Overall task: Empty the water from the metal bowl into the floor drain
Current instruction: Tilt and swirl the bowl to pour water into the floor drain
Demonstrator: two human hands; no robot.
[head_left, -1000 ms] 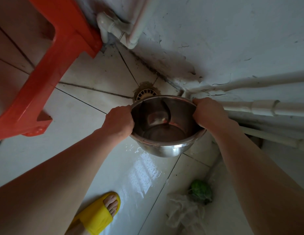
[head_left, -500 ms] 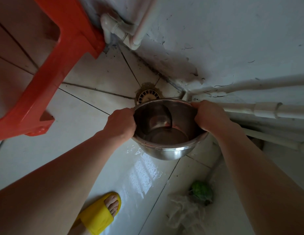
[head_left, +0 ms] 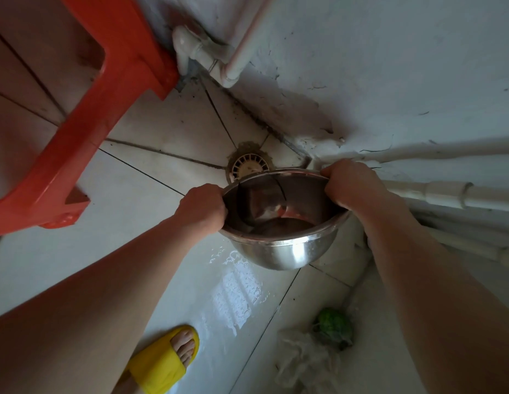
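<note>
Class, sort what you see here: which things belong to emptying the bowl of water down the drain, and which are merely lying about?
Part of the job:
- metal bowl
- floor drain
- left hand, gripping the rim
- right hand, gripping the rim

Lying about:
- red plastic stool
- white pipes
- green object beside a crumpled plastic bag
- yellow slipper

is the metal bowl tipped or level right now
Tipped away toward the floor drain: the metal bowl shows its near outer wall, and both hands grip opposite rim edges.
</note>
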